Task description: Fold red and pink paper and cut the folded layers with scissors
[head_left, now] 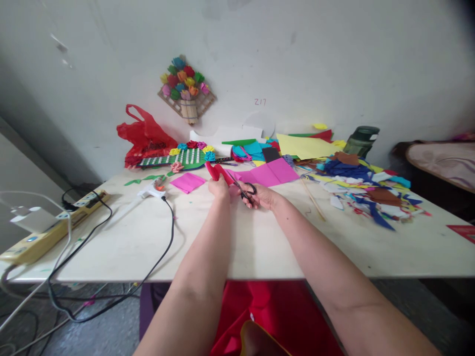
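My left hand (pixel 219 187) is closed on a folded piece of red paper (pixel 213 171) above the middle of the table. In my right hand (pixel 262 197) is a pair of black-handled scissors (pixel 248 192), its blades pointing up and left beside the red paper. Whether the blades touch the paper I cannot tell. Just behind both hands lies a creased magenta sheet (pixel 272 173). A smaller magenta square (pixel 188 182) rests to the left of my left hand.
A white glue gun (pixel 151 191) with a black cord and a yellow power strip (pixel 55 225) are at left. Paper scraps (pixel 371 188) heap up at right, by a wooden stick (pixel 313 200) and a dark green bottle (pixel 361 141). A red plastic bag (pixel 146 129) stands behind.
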